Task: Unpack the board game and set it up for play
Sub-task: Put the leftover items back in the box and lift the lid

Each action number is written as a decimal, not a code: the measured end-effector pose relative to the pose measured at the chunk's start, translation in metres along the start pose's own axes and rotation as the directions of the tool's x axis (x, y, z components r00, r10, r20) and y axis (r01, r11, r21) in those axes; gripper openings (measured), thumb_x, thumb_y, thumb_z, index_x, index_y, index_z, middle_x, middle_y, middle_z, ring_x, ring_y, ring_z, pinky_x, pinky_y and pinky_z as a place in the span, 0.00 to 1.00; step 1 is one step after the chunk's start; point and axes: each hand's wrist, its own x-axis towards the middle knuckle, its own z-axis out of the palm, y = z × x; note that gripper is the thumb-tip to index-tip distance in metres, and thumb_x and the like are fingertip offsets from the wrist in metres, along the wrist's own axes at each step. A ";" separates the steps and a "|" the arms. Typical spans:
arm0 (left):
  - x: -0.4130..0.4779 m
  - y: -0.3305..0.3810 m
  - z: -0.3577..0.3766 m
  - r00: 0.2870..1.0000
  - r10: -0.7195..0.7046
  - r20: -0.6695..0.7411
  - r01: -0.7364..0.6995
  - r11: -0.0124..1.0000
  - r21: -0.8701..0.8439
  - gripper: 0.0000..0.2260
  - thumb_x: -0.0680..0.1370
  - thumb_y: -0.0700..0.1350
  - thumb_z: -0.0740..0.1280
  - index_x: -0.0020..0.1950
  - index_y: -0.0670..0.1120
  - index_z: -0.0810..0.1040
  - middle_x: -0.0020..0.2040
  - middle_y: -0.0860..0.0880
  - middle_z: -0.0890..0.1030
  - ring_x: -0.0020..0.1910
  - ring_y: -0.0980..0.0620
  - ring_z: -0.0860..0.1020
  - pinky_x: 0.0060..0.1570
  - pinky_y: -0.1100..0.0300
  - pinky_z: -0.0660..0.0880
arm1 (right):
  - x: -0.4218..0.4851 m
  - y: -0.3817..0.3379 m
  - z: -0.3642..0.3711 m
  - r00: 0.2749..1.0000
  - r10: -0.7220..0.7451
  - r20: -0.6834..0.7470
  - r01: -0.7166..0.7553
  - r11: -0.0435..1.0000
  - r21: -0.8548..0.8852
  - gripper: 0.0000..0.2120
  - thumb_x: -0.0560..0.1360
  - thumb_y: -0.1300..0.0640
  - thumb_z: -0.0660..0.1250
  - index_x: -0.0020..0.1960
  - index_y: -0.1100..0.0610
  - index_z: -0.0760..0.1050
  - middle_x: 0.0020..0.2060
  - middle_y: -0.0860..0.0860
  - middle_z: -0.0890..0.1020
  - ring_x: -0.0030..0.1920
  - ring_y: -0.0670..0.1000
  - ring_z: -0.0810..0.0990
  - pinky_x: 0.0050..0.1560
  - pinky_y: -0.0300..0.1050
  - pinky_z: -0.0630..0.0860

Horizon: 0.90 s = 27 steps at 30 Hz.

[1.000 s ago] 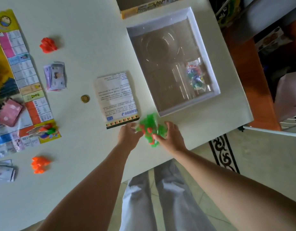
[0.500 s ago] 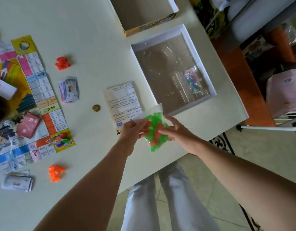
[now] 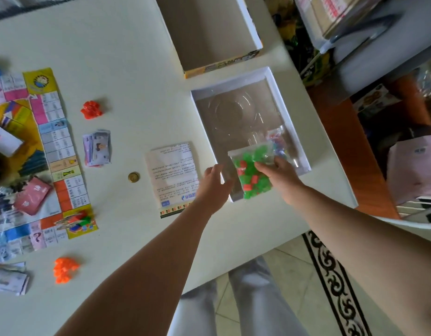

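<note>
My right hand (image 3: 278,174) grips a clear plastic bag of green and red pieces (image 3: 252,174), held over the near corner of the open box bottom (image 3: 292,112). My left hand (image 3: 215,184) hovers just left of the bag with relaxed fingers and holds nothing. A second small bag of coloured pieces (image 3: 277,141) lies inside the box on its clear plastic insert. The game board (image 3: 32,161) lies unfolded at the left, with pawns (image 3: 80,218) on its near corner. The rule sheet (image 3: 173,175) lies beside my left hand.
The box lid (image 3: 209,35) lies upside down at the back. On the white table (image 3: 137,57) are a red pile of pieces (image 3: 90,110), an orange pile (image 3: 64,269), play money (image 3: 98,147), more money (image 3: 8,278), a pink card deck (image 3: 31,195) and a gold coin (image 3: 133,177).
The bag has moved up and right, from the table's edge to over the box. My left hand has let go of it; only my right hand holds it now.
</note>
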 end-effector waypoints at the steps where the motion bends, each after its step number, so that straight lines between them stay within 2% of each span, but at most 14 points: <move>1: 0.003 0.000 0.003 0.999 0.044 -0.019 -0.043 0.998 0.053 0.21 0.78 0.44 0.64 0.71 0.49 0.68 0.68 0.45 0.68 0.64 0.45 0.71 0.61 0.52 0.71 | 0.010 0.001 0.002 1.000 0.002 0.005 -0.001 1.000 -0.015 0.14 0.72 0.53 0.72 0.53 0.60 0.76 0.48 0.56 0.83 0.47 0.55 0.82 0.50 0.49 0.80; 4: 0.014 0.000 0.010 0.993 0.115 0.000 -0.112 0.975 0.192 0.24 0.77 0.43 0.64 0.73 0.53 0.66 0.72 0.47 0.66 0.68 0.44 0.66 0.65 0.50 0.68 | 0.032 0.001 0.012 0.999 -0.051 0.005 0.051 0.984 -0.170 0.13 0.69 0.47 0.73 0.42 0.52 0.72 0.37 0.49 0.78 0.41 0.54 0.77 0.42 0.47 0.74; 6: 0.019 0.000 0.013 0.994 0.096 0.048 -0.105 0.958 0.267 0.26 0.78 0.45 0.63 0.76 0.57 0.61 0.74 0.49 0.62 0.70 0.44 0.64 0.66 0.47 0.66 | 0.035 -0.002 0.019 0.990 -0.140 -0.003 0.127 0.909 -0.397 0.14 0.69 0.47 0.73 0.42 0.51 0.70 0.37 0.49 0.74 0.41 0.54 0.74 0.42 0.49 0.71; 8: 0.024 0.001 0.016 0.997 0.034 0.067 -0.053 0.949 0.312 0.28 0.79 0.44 0.62 0.76 0.58 0.57 0.74 0.51 0.60 0.69 0.44 0.65 0.64 0.47 0.69 | 0.034 -0.004 0.020 0.940 -0.339 -0.047 0.233 0.734 -0.638 0.20 0.69 0.51 0.73 0.56 0.57 0.72 0.50 0.55 0.76 0.54 0.58 0.74 0.53 0.53 0.70; 9: 0.024 0.000 0.017 0.998 0.020 0.063 -0.040 0.944 0.328 0.28 0.79 0.43 0.62 0.76 0.58 0.57 0.73 0.52 0.60 0.67 0.44 0.67 0.61 0.48 0.70 | 0.030 -0.006 0.019 0.878 -0.476 -0.050 0.297 0.624 -0.722 0.26 0.68 0.55 0.72 0.63 0.59 0.70 0.57 0.56 0.75 0.60 0.59 0.72 0.59 0.53 0.68; 11: 0.028 0.001 0.020 0.999 0.024 0.049 -0.039 0.940 0.339 0.28 0.78 0.42 0.61 0.76 0.57 0.58 0.74 0.53 0.59 0.66 0.45 0.69 0.59 0.50 0.72 | 0.027 -0.011 0.013 0.736 -0.673 0.073 0.463 0.421 -0.780 0.29 0.66 0.59 0.71 0.66 0.57 0.68 0.60 0.55 0.73 0.63 0.58 0.69 0.64 0.53 0.66; 12: 0.030 0.001 0.020 0.998 0.031 0.050 -0.046 0.943 0.328 0.28 0.78 0.42 0.62 0.76 0.57 0.58 0.74 0.53 0.59 0.67 0.45 0.69 0.61 0.50 0.71 | 0.027 -0.012 0.011 0.717 -0.675 0.174 0.525 0.359 -0.772 0.28 0.67 0.60 0.70 0.66 0.56 0.69 0.61 0.54 0.73 0.63 0.57 0.69 0.63 0.55 0.68; 14: 0.034 0.002 0.021 0.999 0.015 0.052 -0.029 0.956 0.290 0.28 0.78 0.42 0.63 0.76 0.56 0.59 0.76 0.53 0.60 0.69 0.46 0.67 0.65 0.49 0.68 | 0.033 -0.010 0.010 0.776 -0.505 0.377 0.561 0.282 -0.778 0.28 0.71 0.57 0.69 0.70 0.53 0.67 0.68 0.53 0.68 0.68 0.58 0.66 0.65 0.57 0.69; 17: 0.037 0.003 0.019 1.000 0.015 0.013 -0.018 0.971 0.238 0.24 0.77 0.40 0.63 0.72 0.55 0.68 0.73 0.54 0.66 0.67 0.48 0.71 0.62 0.50 0.71 | 0.040 -0.008 0.012 0.876 -0.180 0.448 0.480 0.217 -0.850 0.32 0.76 0.54 0.65 0.76 0.51 0.56 0.76 0.51 0.56 0.74 0.59 0.57 0.69 0.56 0.66; 20: 0.035 0.001 0.013 0.996 0.076 -0.045 -0.074 0.996 0.046 0.21 0.76 0.37 0.64 0.66 0.53 0.75 0.66 0.52 0.73 0.61 0.50 0.75 0.59 0.54 0.73 | 0.048 -0.022 0.016 0.854 -0.275 0.441 0.488 0.135 -0.862 0.25 0.74 0.50 0.68 0.68 0.52 0.68 0.68 0.52 0.69 0.68 0.57 0.67 0.69 0.56 0.65; 21: 0.033 -0.001 0.007 0.995 0.059 -0.084 -0.063 0.997 -0.044 0.19 0.76 0.37 0.64 0.65 0.52 0.76 0.64 0.52 0.74 0.58 0.50 0.77 0.58 0.55 0.74 | 0.051 -0.027 0.020 0.826 -0.374 0.422 0.499 0.137 -0.855 0.20 0.72 0.50 0.69 0.62 0.53 0.72 0.61 0.53 0.73 0.62 0.57 0.71 0.64 0.53 0.68; 23: 0.031 -0.005 -0.007 0.982 -0.028 -0.185 0.006 0.993 -0.119 0.16 0.77 0.37 0.63 0.61 0.51 0.78 0.59 0.55 0.74 0.51 0.53 0.79 0.54 0.57 0.76 | 0.052 -0.036 0.026 0.748 -0.553 0.366 0.566 0.245 -0.787 0.13 0.71 0.55 0.70 0.53 0.57 0.75 0.49 0.53 0.76 0.50 0.56 0.75 0.49 0.47 0.71; 25: 0.028 -0.022 -0.029 0.935 -0.132 -0.329 0.110 0.990 -0.085 0.14 0.76 0.36 0.62 0.57 0.50 0.80 0.56 0.54 0.75 0.49 0.51 0.78 0.51 0.59 0.74 | 0.048 -0.044 0.047 0.704 -0.550 0.449 0.685 0.359 -0.634 0.10 0.71 0.63 0.68 0.53 0.58 0.75 0.45 0.53 0.77 0.41 0.52 0.76 0.40 0.45 0.73; 27: 0.026 -0.046 -0.054 0.866 -0.226 -0.447 0.230 0.972 -0.047 0.13 0.75 0.36 0.62 0.54 0.48 0.80 0.55 0.48 0.78 0.48 0.47 0.78 0.47 0.58 0.73 | 0.041 -0.051 0.073 0.656 -0.468 0.592 0.755 0.419 -0.505 0.13 0.73 0.66 0.65 0.56 0.58 0.73 0.45 0.50 0.76 0.36 0.47 0.73 0.38 0.45 0.74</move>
